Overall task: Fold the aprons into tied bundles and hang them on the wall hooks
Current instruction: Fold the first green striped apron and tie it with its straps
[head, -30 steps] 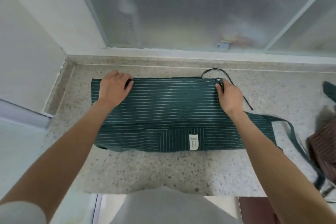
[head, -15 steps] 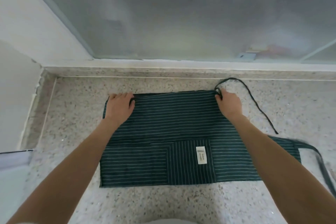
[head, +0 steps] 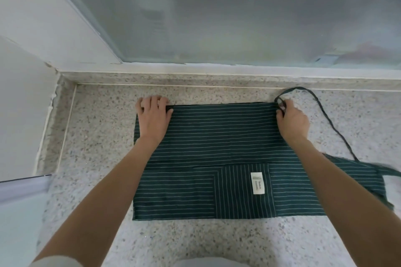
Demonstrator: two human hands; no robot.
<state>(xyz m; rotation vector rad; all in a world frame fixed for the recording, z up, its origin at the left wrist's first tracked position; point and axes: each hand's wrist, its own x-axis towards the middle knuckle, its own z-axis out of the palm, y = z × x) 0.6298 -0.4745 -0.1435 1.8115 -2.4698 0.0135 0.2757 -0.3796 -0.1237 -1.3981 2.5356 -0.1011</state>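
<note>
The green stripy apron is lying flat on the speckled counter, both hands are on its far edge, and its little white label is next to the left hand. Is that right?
Not quite. The head view shows the small white label near the dark green striped apron's near edge, by the right forearm, far from the left hand. The right hand is also on the far edge, on the speckled stone counter.

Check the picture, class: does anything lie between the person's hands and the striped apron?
Nothing visible does. The left hand rests on the green striped apron's far left corner, and the right hand grips its far right corner by the thin strap.
</note>
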